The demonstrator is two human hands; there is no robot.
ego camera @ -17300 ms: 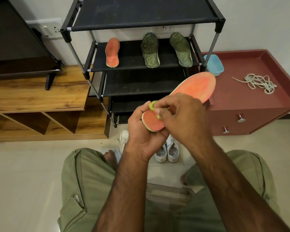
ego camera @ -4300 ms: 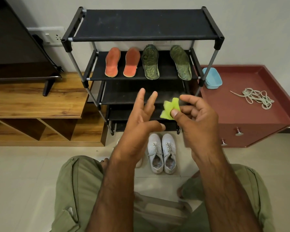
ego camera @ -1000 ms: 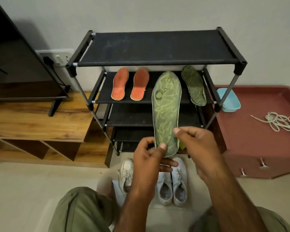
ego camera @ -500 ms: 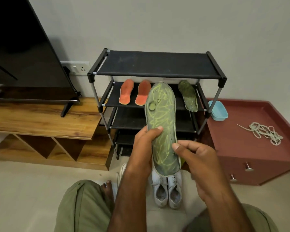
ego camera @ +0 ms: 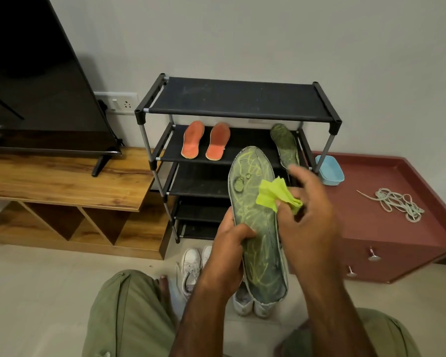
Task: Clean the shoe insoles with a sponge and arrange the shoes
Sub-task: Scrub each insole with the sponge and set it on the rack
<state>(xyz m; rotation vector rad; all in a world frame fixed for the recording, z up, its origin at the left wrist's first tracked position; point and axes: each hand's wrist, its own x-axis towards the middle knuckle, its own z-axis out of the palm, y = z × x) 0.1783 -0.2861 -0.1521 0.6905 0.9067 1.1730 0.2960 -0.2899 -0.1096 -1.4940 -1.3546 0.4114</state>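
Observation:
My left hand [ego camera: 225,256] grips a dark green insole [ego camera: 255,220] with yellow veining by its left edge, held upright in front of the black shoe rack [ego camera: 238,109]. My right hand [ego camera: 309,220] pinches a lime-green sponge cloth [ego camera: 276,195] against the insole's right side. Two orange insoles [ego camera: 205,144] and a second green insole [ego camera: 285,144] lie on the rack's second shelf. White sneakers [ego camera: 191,271] stand on the floor below, partly hidden by my hands.
A light blue tub [ego camera: 330,170] and a tangle of white laces [ego camera: 397,203] sit on the maroon drawer cabinet [ego camera: 386,235] to the right. A wooden TV stand [ego camera: 62,186] with a television [ego camera: 36,86] is on the left. My knees fill the bottom.
My right hand has let go of the insole's lower edge and brought the sponge cloth up against its upper right side. The left hand has shifted lower along the insole.

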